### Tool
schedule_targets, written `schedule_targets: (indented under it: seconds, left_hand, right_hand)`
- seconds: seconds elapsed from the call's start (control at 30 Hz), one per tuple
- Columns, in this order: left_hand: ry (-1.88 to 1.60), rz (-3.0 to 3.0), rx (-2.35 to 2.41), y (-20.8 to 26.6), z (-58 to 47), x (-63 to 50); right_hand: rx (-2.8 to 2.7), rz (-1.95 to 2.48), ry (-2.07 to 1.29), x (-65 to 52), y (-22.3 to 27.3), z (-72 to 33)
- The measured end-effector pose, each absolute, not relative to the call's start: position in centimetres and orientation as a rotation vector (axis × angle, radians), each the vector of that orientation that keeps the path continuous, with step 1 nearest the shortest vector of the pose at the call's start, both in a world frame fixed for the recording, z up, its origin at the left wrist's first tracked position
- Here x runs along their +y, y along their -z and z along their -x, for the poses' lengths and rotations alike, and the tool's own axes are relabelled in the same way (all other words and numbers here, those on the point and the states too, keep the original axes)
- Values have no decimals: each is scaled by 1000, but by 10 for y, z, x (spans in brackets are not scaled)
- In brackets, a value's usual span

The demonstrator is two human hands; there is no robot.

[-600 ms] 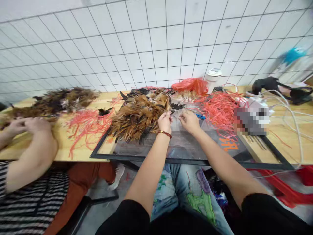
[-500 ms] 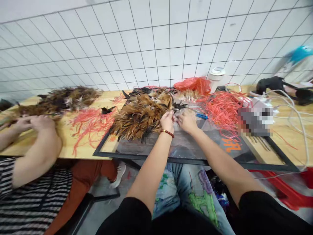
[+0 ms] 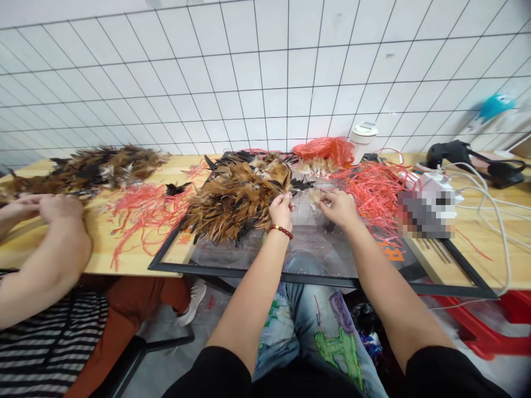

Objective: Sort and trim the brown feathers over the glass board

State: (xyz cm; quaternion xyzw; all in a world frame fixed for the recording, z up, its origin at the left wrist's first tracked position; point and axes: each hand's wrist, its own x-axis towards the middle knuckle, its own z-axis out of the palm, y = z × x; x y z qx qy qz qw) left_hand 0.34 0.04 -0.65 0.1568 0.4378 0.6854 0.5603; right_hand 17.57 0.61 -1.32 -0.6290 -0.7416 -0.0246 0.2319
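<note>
My left hand point(image 3: 282, 209), a beaded bracelet at its wrist, is closed at the right edge of a pile of brown and black feathers point(image 3: 240, 202). What its fingers grip is too small to make out. To its right, my right hand point(image 3: 341, 208) pinches a pale, wispy feather point(image 3: 315, 198) between thumb and fingertips. Both hands are over a clear panel in a black frame point(image 3: 249, 273). Dark feathers point(image 3: 302, 184) lie just beyond the gap between the hands.
Red strings point(image 3: 373, 190) lie right of my hand, more strings point(image 3: 151, 207) to the left. A red plastic bag point(image 3: 323, 149), pale feathers point(image 3: 317, 166) and a white-lidded container point(image 3: 363, 141) stand behind. White cables point(image 3: 498, 210) run at right. A co-worker's hands point(image 3: 58, 209) work far left.
My right hand has moved right, away from my left hand, with the pale feather in its fingertips. The left hand stays by the feather pile. The blue tool is now out of sight.
</note>
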Motion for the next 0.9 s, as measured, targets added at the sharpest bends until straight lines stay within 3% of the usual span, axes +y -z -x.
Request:
schedule_targets:
  seconds: [0.37, 0.63, 0.9]
  left_hand:
    - [-1601, -406, 1024, 8, -1, 1]
    - [-1440, -521, 968, 4, 0, -6]
    - [-1233, -624, 913, 3, -2, -10]
  right_hand:
    - [-2093, 1930, -128, 10, 22, -160]
    - [-1385, 1172, -1081, 20, 17, -155]
    - [-1358, 960, -1103, 11, 16, -141]
